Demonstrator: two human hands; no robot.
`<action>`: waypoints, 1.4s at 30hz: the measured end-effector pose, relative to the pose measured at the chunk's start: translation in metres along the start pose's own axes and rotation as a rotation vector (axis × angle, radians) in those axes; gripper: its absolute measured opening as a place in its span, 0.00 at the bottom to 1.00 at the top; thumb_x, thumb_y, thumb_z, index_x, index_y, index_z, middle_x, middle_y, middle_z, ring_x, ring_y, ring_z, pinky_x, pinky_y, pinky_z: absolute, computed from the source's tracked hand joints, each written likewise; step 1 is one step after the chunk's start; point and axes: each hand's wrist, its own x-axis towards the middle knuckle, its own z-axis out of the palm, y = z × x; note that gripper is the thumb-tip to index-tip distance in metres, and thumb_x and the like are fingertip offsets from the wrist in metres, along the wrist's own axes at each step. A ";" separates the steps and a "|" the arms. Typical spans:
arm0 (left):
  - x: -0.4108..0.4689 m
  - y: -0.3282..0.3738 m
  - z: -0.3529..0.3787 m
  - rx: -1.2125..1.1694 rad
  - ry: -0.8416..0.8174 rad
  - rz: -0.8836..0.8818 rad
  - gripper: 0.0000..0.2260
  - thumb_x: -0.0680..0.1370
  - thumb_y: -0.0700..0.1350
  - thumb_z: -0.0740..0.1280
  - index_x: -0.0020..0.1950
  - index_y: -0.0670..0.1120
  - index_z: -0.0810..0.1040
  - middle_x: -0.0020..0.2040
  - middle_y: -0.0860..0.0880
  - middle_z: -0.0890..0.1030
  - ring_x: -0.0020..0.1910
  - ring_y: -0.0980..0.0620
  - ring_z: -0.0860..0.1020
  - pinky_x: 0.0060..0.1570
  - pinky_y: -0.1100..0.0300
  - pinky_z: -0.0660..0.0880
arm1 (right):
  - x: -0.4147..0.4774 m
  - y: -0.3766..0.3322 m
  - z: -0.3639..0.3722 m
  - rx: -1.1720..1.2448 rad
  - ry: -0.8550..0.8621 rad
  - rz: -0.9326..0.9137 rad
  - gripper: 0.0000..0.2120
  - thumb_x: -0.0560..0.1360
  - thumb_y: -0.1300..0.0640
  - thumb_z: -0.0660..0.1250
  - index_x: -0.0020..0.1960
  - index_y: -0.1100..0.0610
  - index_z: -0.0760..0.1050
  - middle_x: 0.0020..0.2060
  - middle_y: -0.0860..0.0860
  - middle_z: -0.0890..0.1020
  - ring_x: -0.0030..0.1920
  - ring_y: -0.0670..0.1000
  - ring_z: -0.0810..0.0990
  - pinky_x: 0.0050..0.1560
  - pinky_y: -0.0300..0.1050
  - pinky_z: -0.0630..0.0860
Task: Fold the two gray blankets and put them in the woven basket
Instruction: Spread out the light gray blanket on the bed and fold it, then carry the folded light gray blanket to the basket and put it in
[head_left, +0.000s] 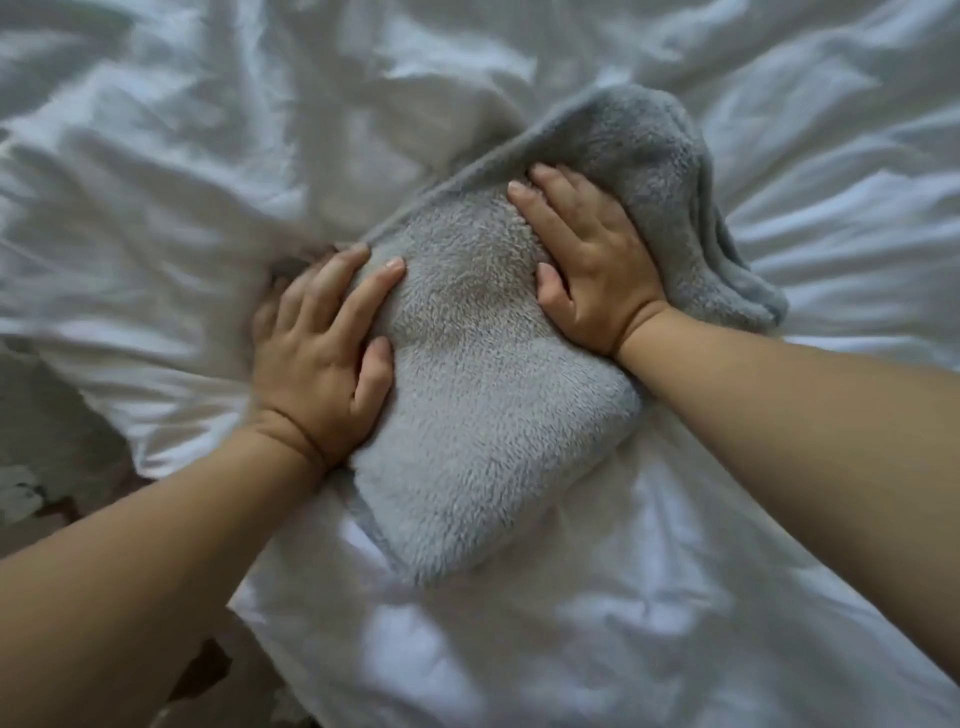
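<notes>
White bedding (208, 156), rumpled and creased, fills almost the whole frame, and right in the middle of it sits the gray blanket (483, 395), fluffy pale side up, folded into a thick pad that runs from the centre down towards the lower middle. At the upper right of the pad a darker gray fold (649, 150) rises up and spills off to the right onto the sheet. Down the lower left edge of the frame there's a strip of dim patterned floor (47, 431). Now the hands, both bare arms reaching in from the bottom corners: the left hand (322, 358) lies over the pad's left edge, fingers (374, 291) straight and spread apart, the inner ones flat on the fleece, the outer ones blurred and slipping off onto the sheet, thumb (376, 364) lying on the pile. The right hand (587, 260) lies flat on the upper right of the pad, just where the darker fold begins; its fingers (535, 208) are straight and close together, tips pointing to the upper left, the fold standing right behind them, thumb (550, 288) pressing into the pale fleece.
</notes>
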 end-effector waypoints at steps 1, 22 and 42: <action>-0.001 0.009 -0.011 0.008 -0.022 -0.049 0.26 0.75 0.52 0.53 0.72 0.47 0.69 0.72 0.42 0.69 0.70 0.39 0.67 0.68 0.40 0.61 | 0.000 -0.004 -0.008 -0.021 -0.041 0.013 0.31 0.73 0.50 0.52 0.73 0.60 0.66 0.72 0.61 0.67 0.72 0.63 0.65 0.73 0.57 0.59; -0.036 0.048 -0.046 -1.341 -0.099 -1.355 0.30 0.57 0.51 0.79 0.56 0.44 0.80 0.47 0.49 0.86 0.47 0.50 0.83 0.48 0.55 0.77 | -0.022 0.059 -0.096 1.102 -0.568 1.245 0.35 0.53 0.39 0.76 0.55 0.54 0.80 0.46 0.55 0.86 0.45 0.55 0.85 0.51 0.50 0.78; -0.014 0.003 -0.119 -1.251 -0.111 -0.959 0.14 0.73 0.48 0.72 0.57 0.46 0.79 0.51 0.49 0.84 0.50 0.52 0.82 0.49 0.57 0.77 | -0.052 -0.013 -0.158 1.435 -0.255 1.359 0.17 0.64 0.53 0.68 0.51 0.57 0.79 0.39 0.54 0.86 0.37 0.52 0.85 0.39 0.44 0.80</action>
